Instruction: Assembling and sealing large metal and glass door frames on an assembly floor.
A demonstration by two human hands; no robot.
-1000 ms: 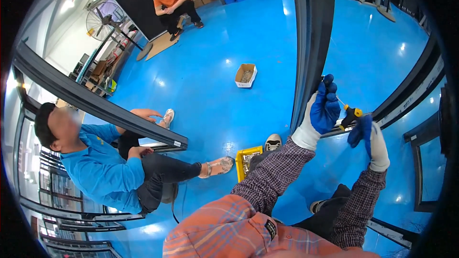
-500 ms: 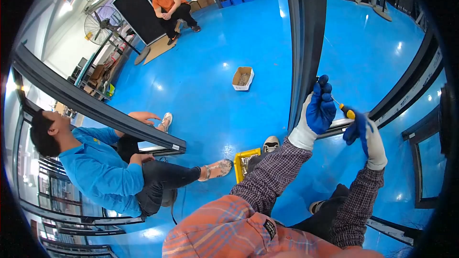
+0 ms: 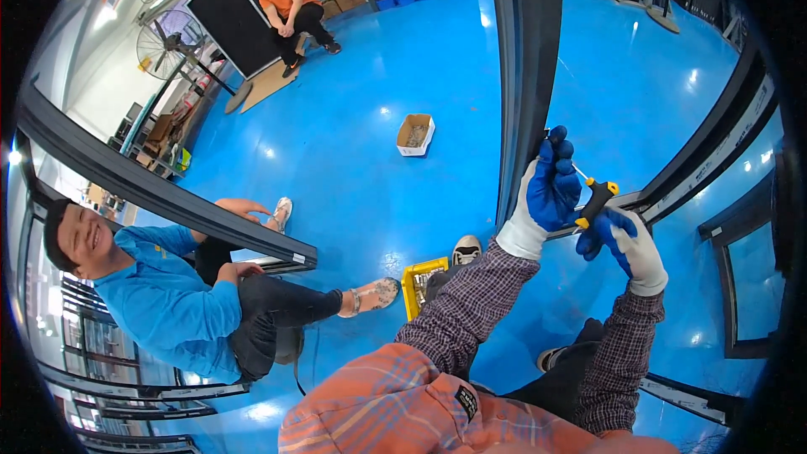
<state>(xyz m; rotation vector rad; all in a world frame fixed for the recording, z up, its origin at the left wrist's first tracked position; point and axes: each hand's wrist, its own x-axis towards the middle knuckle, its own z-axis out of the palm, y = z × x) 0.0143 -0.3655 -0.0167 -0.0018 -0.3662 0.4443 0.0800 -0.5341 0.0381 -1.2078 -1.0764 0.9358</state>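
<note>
My left hand (image 3: 548, 197), in a white glove with blue coated palm and fingers, is closed with its fingers curled against the dark grey metal frame post (image 3: 530, 59). What its fingertips pinch is hidden. My right hand (image 3: 629, 250), gloved alike, has its fingers at the lower end of a T-handle hex key (image 3: 598, 198) with a black and yellow handle. The thin shaft of the key runs up and left to the fingers of my left hand; its tip is hidden there.
On the blue floor (image 3: 336, 151) stand an open cardboard box (image 3: 415, 134) and a yellow bin (image 3: 408, 290) of small parts by my foot. A dark frame bar (image 3: 168, 185) crosses at left. A person in blue (image 3: 172, 286) sits beside it; another in orange (image 3: 288, 2) sits further back.
My right hand has shifted left and the hex key's handle has turned, now showing its full crosspiece. My left hand stays at the post. The seated person in blue has turned their head.
</note>
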